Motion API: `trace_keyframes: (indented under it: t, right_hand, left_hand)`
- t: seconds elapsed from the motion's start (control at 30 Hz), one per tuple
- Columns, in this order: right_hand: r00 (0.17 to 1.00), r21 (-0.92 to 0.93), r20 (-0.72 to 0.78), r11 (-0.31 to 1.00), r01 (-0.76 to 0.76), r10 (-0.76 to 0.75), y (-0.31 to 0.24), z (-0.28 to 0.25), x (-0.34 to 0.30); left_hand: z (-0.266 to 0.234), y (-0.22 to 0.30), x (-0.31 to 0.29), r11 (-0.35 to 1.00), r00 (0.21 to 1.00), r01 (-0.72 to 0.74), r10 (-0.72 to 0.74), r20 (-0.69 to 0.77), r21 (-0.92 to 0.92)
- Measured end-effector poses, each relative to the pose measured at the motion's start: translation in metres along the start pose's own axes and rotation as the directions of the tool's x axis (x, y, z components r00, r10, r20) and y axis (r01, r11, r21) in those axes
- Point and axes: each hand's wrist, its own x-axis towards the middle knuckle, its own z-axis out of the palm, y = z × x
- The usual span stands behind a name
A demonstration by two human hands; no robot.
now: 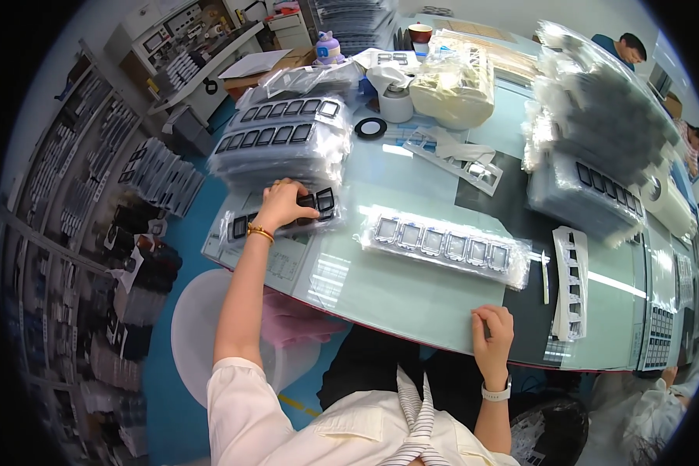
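Observation:
My left hand (286,205) reaches over the left side of the table. Its thumb and bent fingers close over a clear plastic tray of black square frames (325,203), and they cover part of it. Just beyond rises a tall stack of similar trays in clear bags (286,151). At the table's front edge, my right hand (493,329) hangs with fingers curled in and nothing visible in them. In front of me, a clear tray with a row of light-centred square frames (444,246) lies on the tabletop, apart from both hands.
To the right are a slim white tool (544,278), a white strip with dark pieces (572,284) and a high bagged stack (586,132). A tape roll (370,128) and white dispenser (396,101) stand farther back. Below left is a translucent bin (202,334) beside loaded shelves (66,202).

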Motion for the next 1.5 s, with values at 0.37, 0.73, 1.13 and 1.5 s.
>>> trace_keyframes:
  t: [0.37, 0.73, 1.13, 1.5]
  right_hand:
    - [1.000, -0.027, -0.008, 1.000, 0.003, -0.003, 0.006, -0.002, -0.004]
    - [0.998, -0.102, 0.025, 0.993, 0.053, -0.051, 0.002, -0.002, 0.004]
    - [0.995, -0.127, -0.034, 0.987, -0.102, 0.099, 0.004, -0.030, -0.019]
    - [0.998, -0.009, 0.067, 1.000, -0.022, 0.022, 0.008, -0.048, -0.033]
  left_hand:
    - [-0.025, 0.025, -0.029, 0.940, 0.996, 0.007, -0.036, -0.079, -0.342]
    - [-0.040, 0.154, -0.113, 0.591, 0.767, -0.302, 0.617, 0.178, -0.748]
    - [0.080, 0.243, -0.131, 0.679, 0.769, -0.581, 0.639, -0.028, -0.449]
    - [0.097, 0.293, -0.195, 0.496, 0.778, -0.580, 0.571, -0.260, -0.646]
